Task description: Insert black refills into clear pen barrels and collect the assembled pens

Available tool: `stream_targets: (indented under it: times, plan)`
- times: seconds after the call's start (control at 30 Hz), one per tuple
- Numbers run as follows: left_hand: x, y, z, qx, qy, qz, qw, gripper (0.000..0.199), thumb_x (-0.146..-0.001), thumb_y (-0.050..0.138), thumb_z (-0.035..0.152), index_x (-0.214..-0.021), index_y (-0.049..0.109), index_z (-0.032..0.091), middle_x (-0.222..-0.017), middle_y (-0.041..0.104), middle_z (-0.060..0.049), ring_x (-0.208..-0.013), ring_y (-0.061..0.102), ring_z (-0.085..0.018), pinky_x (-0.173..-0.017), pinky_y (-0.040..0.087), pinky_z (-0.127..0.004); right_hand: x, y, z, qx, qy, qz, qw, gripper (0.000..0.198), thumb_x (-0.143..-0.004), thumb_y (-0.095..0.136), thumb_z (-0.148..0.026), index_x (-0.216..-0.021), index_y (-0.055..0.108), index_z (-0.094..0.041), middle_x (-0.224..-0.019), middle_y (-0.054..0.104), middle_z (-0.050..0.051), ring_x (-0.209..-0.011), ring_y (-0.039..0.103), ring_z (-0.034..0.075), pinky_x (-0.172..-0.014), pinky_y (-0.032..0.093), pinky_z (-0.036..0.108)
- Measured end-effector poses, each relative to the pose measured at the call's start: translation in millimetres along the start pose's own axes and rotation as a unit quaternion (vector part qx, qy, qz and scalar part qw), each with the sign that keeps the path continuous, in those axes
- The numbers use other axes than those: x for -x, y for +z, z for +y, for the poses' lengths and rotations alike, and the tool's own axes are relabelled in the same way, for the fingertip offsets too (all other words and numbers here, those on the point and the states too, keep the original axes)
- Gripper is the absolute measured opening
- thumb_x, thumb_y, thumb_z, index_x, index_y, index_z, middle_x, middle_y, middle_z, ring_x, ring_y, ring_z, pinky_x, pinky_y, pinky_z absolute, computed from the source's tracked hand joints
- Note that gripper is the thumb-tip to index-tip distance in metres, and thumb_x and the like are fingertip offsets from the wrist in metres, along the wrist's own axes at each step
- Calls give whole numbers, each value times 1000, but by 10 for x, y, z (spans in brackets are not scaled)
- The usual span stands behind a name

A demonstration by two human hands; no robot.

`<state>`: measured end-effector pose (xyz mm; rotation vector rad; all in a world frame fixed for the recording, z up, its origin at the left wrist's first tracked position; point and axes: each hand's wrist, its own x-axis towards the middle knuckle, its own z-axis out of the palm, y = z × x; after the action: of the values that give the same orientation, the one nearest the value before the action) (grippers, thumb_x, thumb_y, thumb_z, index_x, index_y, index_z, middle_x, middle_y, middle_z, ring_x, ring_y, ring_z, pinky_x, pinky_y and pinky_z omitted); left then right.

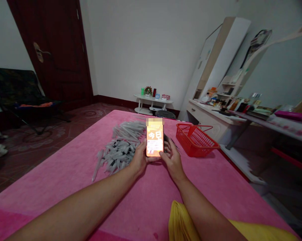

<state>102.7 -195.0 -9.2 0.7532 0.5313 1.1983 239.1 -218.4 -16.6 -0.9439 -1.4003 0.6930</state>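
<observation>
A lit smartphone (155, 139) with an orange and white screen stands upright between my two hands, above a pink cloth-covered table (146, 194). My left hand (140, 157) is closed around the phone's lower left side. On the lower right edge, my right hand (173, 157) grips it, the thumb at the bottom corner of the screen. Just left of the phone lies a heap of small clear plastic pieces with black parts (121, 152). Behind that heap is a pile of long translucent tubes (129, 130). Something dark, partly hidden, lies behind my right fingers.
A red plastic basket (197, 142) sits on the table to the right. Yellow fabric (179, 221) lies at the near edge. Beyond are a low white stand (153, 98), a dressing table (211, 115) with bottles, a folding chair (17, 90) and a dark red door (50, 50).
</observation>
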Motion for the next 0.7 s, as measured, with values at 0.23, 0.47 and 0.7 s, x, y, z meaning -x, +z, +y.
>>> stream_targets:
  times: [0.23,0.47,0.7]
  plan:
    - [18,-15,-9,5,3,-13,1000,51,-81,50,51,-119,56,16,-114,64,-15,-87,66,-25,-60,59,-35,23,16,-35,16,-9,-11,1000,73,-81,58,-34,-143,21,-26,-129,47,11,-108,54,23,-82,51,37]
    - [44,7,14,7,-10,-15,1000,47,-82,51,46,-117,57,16,-110,66,-15,-84,67,-23,-58,58,-32,24,20,-52,27,-17,-16,999,73,-82,59,-36,-143,21,-26,-130,47,11,-112,53,24,-88,49,38]
    - [45,-1,5,6,-12,-19,1000,46,-83,50,47,-117,58,17,-108,66,-15,-84,67,-24,-58,59,-33,24,27,-44,23,-15,-13,1000,73,-81,59,-36,-143,22,-26,-131,46,10,-116,50,24,-92,47,40]
